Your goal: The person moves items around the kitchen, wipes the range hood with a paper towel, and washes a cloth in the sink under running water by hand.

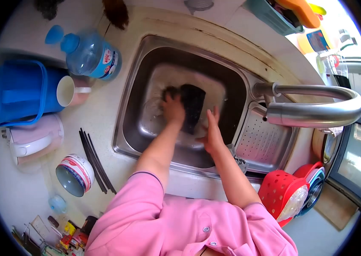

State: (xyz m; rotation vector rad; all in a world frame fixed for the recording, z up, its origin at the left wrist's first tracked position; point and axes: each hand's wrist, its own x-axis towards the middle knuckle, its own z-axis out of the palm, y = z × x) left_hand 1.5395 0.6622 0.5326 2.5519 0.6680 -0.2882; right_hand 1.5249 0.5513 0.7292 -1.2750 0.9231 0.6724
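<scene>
Pink sleeves point(140, 192) lead down to the left hand point(173, 110), bent over a dark, fuzzy wad point(170, 91), its grip hidden from me; the right hand point(211, 134) hangs spread and empty. Between them, in the steel sink point(233, 106), lies a black piece point(194, 104). A one-sided push could send it skidding, the basin being wet. It looks broad, flat, faintly speckled. Dark sticks point(92, 159) lie on the tabletop point(71, 136) beyond.
</scene>
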